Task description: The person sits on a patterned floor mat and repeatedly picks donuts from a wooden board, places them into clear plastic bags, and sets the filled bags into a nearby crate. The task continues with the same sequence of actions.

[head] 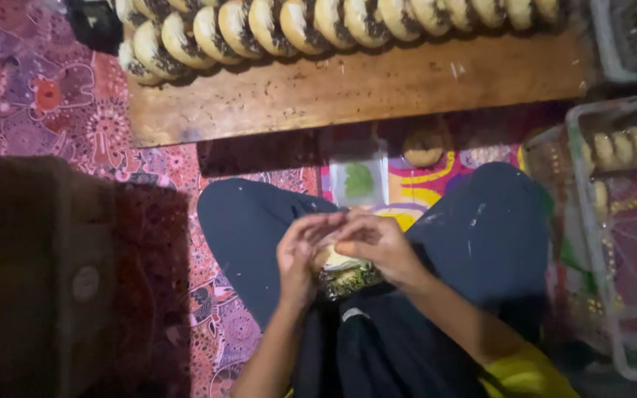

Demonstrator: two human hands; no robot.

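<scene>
Both hands meet over the lap: the left hand (300, 258) and right hand (379, 247) clasp a pale round cake (333, 259) half inside a clear wrapper (349, 280), fingers curled around it. The person sits cross-legged in dark trousers (259, 228) on a patterned red and purple mat (75, 110) — the room is dim. Ahead lies a wooden board (348, 88) bearing a row of filled cakes (318, 22). A clear plastic tub (621, 236) stands at the right — a dark box (53, 273) sits at the left.

Wooden board (348, 92) blocks ahead; clear bin (613, 243) right; mat (75, 110) open left.
</scene>
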